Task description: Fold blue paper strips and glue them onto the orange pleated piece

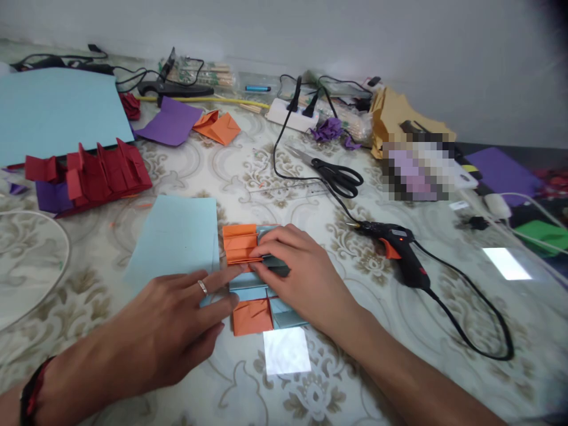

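A folded paper piece in orange and light blue lies on the patterned table in front of me. My left hand, with a ring on one finger, rests its fingertips on the left side of the piece, fingers apart. My right hand pinches a raised orange fold near the middle, thumb and fingers closed on it. The palm hides part of the blue side. Light blue sheets lie just beyond my left hand.
A black glue gun with its cable lies right, scissors beyond it. A red folded paper piece sits left, near a large blue sheet. A white power strip and yellow paper are at the back.
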`<state>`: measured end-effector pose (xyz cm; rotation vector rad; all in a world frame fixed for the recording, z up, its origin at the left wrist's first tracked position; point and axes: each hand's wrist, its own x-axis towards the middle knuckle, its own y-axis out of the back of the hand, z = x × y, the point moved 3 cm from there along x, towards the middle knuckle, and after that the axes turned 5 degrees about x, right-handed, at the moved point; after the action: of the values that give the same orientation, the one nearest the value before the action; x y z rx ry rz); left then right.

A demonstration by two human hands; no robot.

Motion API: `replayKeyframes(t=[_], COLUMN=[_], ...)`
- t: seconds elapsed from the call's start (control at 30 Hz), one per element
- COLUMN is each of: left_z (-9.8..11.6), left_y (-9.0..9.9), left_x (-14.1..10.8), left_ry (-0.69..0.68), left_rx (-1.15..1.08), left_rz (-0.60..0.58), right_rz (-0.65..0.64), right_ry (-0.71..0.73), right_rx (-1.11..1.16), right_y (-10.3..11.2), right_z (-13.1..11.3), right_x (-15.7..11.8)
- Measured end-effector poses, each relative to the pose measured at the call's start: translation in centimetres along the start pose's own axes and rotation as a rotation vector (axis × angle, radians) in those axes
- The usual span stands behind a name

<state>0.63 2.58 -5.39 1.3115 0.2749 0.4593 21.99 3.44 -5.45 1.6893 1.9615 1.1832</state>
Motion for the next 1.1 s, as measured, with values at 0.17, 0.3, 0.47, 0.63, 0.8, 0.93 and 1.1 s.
replayKeyframes(t=[0.17,0.3,0.47,0.63,0.8,0.93,1.1], left_z=[0.1,-0.1,-0.5,-0.5,-0.7,-1.5,-1.7], left_y=[0.3,0.4,0.5,0.7,1.0,0.9,0.9], left_x=[0.3,0.2,-0.2,-0.3,-0.3,-0.2,0.4], left_ry=[-0.035,-0.048,-0.055,-0.061,-0.035,0.115,0.136], left_rx=[-0.027,-0.029,-0.012,0.012,-0.036,-0.037,-0.1], left_rz=[-0.018,-0.006,0.012,0.023,0.132,0.207,0.245], right_rz=[-0.007,0.001,0.009,0.003,-0.009,-0.007,-0.013], right_ry=[-0.007,-0.005,-0.006,-0.005,-0.01,-0.01,-0.006], right_rx=[0.0,0.01,0.014,0.013,0.021,0.017,-0.003], right_y=[0.0,0.0,0.0,0.0,0.0,0.0,-0.2], right_z=[0.1,0.1,0.2,0.2,0.1,0.1,0.3], right_x=[-0.1,-0.2,-0.2,-0.2,-0.2,-0.1,-0.1])
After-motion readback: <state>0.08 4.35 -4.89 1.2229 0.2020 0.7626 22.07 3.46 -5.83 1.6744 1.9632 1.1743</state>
